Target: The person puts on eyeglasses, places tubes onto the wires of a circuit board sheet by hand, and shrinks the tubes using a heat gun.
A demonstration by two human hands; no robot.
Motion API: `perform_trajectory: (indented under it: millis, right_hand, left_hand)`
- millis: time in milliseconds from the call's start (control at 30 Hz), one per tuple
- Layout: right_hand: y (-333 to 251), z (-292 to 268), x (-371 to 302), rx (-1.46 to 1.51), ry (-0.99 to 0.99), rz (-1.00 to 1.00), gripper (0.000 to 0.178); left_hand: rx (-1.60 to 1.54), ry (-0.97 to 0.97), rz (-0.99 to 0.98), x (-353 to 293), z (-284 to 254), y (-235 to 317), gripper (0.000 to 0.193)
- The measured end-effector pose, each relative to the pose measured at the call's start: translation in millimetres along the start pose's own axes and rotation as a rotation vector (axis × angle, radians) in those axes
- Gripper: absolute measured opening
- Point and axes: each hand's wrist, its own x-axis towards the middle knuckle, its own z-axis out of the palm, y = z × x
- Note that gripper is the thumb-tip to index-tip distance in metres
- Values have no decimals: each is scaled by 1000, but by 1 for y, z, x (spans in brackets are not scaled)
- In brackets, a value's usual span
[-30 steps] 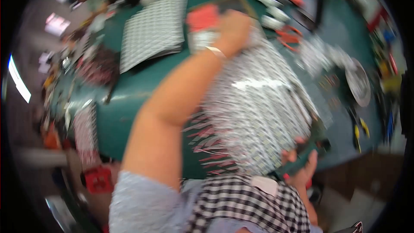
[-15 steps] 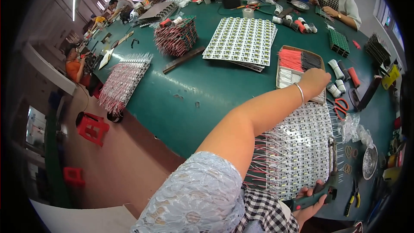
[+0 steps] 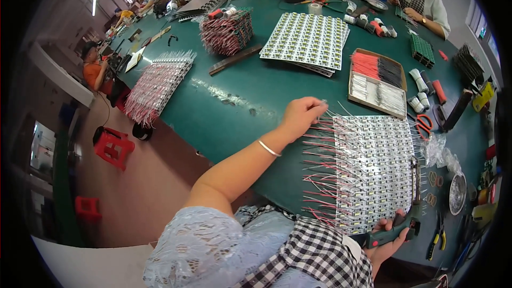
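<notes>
A white panel of small circuit boards lies in front of me, with red and white wires sticking out along its left side. By its far left corner is my left hand, thumb and fingers pinched around what looks like thin wire; the fingertips partly hide it. My right hand grips a dark green hand tool with a red button, at the panel's near edge. Beyond the panel, a shallow cardboard box holds red, black and white cut wires in separate sections.
Orange-handled scissors, crumpled plastic, a metal bowl and yellow-black pliers lie to the right. Farther off are stacked white panels, a wired stack and another wired panel. Several people work around the table.
My left hand has moved from the wire box leftward and nearer, to the panel's far left corner. The right hand still holds the green tool. The whole view has shifted slightly.
</notes>
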Motion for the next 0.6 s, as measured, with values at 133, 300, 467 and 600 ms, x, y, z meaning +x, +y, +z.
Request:
perform_trajectory:
  millis: [133, 300, 467, 600]
  right_hand:
    - [-4, 10, -1, 50, 147, -31, 38]
    - [-5, 7, 1, -207, -101, -116, 51]
    - [-43, 9, -14, -1275, -498, -281, 34]
    - [-45, 15, -17, -1427, -457, -410, 28]
  left_hand:
    - [-90, 41, 87, -12, -2, 13, 14]
    - [656, -539, 696, -62, 36, 75, 18]
    - [539, -1121, 663, -119, 103, 68, 31]
    - [522, -1201, 684, -126, 126, 61, 25]
